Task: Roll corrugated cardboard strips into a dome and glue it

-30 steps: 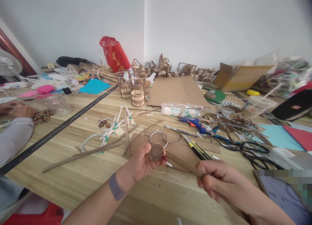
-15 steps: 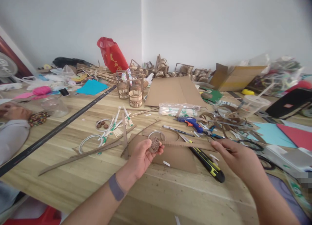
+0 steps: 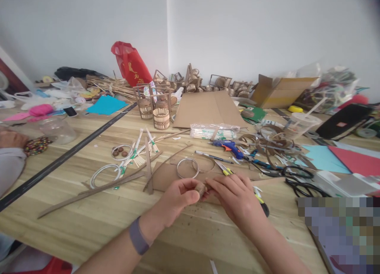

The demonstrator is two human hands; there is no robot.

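Observation:
My left hand (image 3: 176, 201) grips a small round coil of brown corrugated cardboard (image 3: 200, 190) between thumb and fingers, now turned partly edge-on. Against the coil's right side, my right hand (image 3: 237, 195) is closed, its fingertips meeting the left hand's. The cardboard strip it pinches is mostly hidden by the fingers. Beneath both hands lies a flat cardboard piece (image 3: 163, 174). A white ring (image 3: 188, 168) rests on it just beyond the coil. My right hand covers much of a yellow-and-black utility knife (image 3: 263, 206).
A blue glue gun (image 3: 230, 147), a pen (image 3: 213, 157) and black-handled scissors (image 3: 307, 187) lie beyond and right. Brown strips (image 3: 92, 195) and bundled sticks (image 3: 142, 157) are at left. Small stick baskets (image 3: 162, 119) stand farther back. Another person's sleeve (image 3: 12, 167) is at far left.
My right hand has moved left from the strip's far end to the coil, where the hands now meet. The coil has tilted from face-on and sits slightly lower and to the right.

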